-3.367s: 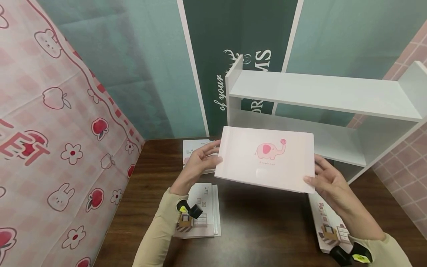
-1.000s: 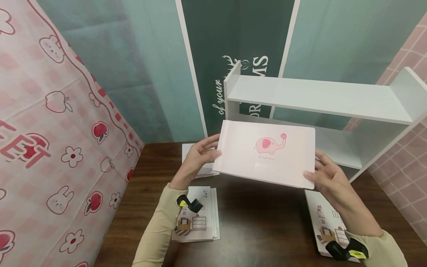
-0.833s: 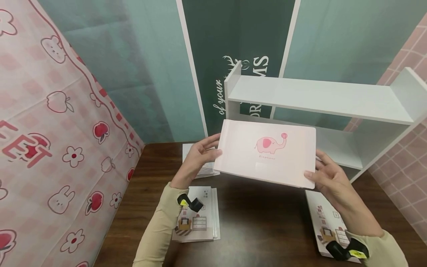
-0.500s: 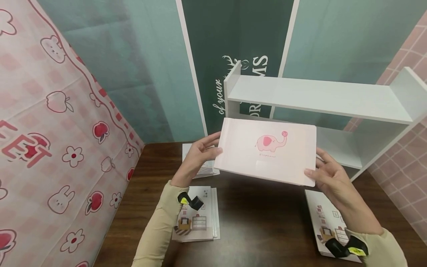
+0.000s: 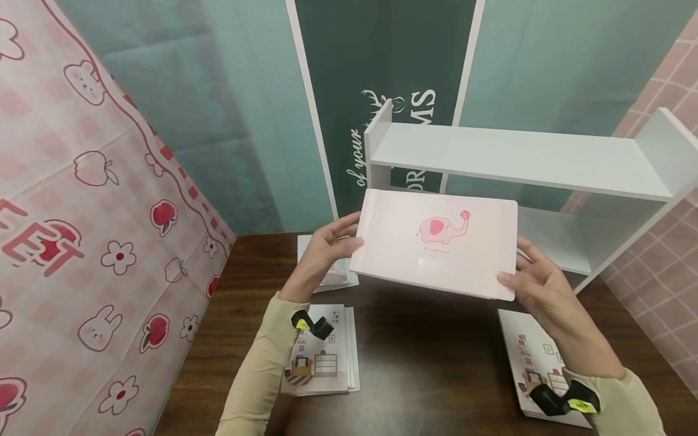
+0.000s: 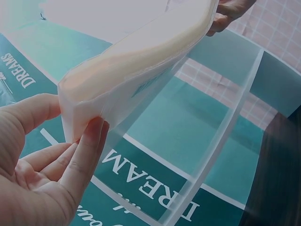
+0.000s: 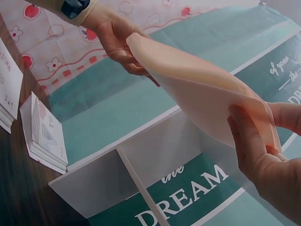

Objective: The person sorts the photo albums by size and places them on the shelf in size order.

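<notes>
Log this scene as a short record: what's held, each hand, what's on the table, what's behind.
Held: pink elephant booklet, above the table
Left hand: pinches booklet's left end
Right hand: pinches its right end
On table: front-left booklets, back-left booklets, white printed item at right
Behind: white shelf unit

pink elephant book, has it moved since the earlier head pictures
Yes: in the head view, the pink elephant book now sits slightly higher, its top edge nearer the white shelf's upper board.
</notes>
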### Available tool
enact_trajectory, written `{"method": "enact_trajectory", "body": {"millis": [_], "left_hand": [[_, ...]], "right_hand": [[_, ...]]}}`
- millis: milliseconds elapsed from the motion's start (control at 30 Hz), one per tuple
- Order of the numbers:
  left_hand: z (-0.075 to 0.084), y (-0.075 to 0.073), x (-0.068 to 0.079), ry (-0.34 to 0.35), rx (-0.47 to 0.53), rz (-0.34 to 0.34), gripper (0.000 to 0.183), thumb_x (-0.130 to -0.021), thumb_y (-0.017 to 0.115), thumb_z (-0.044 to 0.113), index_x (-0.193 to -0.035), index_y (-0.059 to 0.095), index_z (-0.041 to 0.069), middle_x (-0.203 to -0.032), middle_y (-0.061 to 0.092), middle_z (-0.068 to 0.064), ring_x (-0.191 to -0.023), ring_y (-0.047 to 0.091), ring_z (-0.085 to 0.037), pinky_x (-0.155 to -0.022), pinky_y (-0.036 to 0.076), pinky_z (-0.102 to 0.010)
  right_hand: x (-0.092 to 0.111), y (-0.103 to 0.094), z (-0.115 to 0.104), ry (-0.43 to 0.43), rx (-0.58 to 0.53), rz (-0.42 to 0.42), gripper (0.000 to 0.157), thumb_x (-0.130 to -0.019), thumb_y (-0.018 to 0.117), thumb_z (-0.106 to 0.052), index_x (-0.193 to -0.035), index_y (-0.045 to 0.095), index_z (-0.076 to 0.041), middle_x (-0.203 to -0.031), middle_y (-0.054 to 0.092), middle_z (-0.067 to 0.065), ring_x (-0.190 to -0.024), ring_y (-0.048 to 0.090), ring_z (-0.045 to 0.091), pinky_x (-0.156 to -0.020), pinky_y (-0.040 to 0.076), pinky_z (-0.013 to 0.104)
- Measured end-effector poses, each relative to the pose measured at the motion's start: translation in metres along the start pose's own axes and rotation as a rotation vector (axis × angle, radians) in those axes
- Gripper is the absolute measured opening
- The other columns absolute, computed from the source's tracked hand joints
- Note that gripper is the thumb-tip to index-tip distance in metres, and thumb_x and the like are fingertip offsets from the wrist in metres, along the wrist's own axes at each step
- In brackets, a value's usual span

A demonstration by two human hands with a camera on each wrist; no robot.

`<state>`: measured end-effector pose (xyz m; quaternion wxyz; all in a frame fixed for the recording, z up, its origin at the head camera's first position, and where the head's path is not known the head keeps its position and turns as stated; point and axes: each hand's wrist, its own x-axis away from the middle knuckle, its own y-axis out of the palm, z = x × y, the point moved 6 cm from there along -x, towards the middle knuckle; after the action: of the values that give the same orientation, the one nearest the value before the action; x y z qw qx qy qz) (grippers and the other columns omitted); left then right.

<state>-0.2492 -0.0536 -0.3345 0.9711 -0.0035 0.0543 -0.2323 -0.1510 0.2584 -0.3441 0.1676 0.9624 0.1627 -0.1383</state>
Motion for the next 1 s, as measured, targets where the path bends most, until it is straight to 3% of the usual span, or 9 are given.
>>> {"method": "enact_trajectory", "body": {"millis": [233, 1000], "left_hand": [[0.017, 0.007, 0.003, 0.024, -0.032, 0.004, 0.050, -0.089, 0.057, 0.013, -0.137, 0.046, 0.012, -0.129, 0.056, -0.012, -0.111, 0.058, -0.024, -0.094, 0.045, -0.043], [0.027, 0.007, -0.008, 0.042, -0.048, 0.038, 0.048, -0.089, 0.058, 0.013, -0.136, 0.047, 0.013, -0.130, 0.056, -0.010, -0.108, 0.059, -0.023, -0.089, 0.048, -0.040]], "right_hand": [[-0.003, -0.003, -0.003, -0.016, -0.021, 0.000, 0.066, -0.086, 0.035, 0.022, -0.145, 0.022, -0.006, -0.126, 0.053, 0.009, -0.103, 0.063, 0.015, -0.079, 0.054, 0.027], [-0.015, -0.006, -0.012, -0.060, -0.035, -0.007, 0.067, -0.085, 0.034, 0.024, -0.144, 0.023, -0.004, -0.123, 0.054, 0.010, -0.105, 0.062, 0.016, -0.077, 0.054, 0.027]]}}
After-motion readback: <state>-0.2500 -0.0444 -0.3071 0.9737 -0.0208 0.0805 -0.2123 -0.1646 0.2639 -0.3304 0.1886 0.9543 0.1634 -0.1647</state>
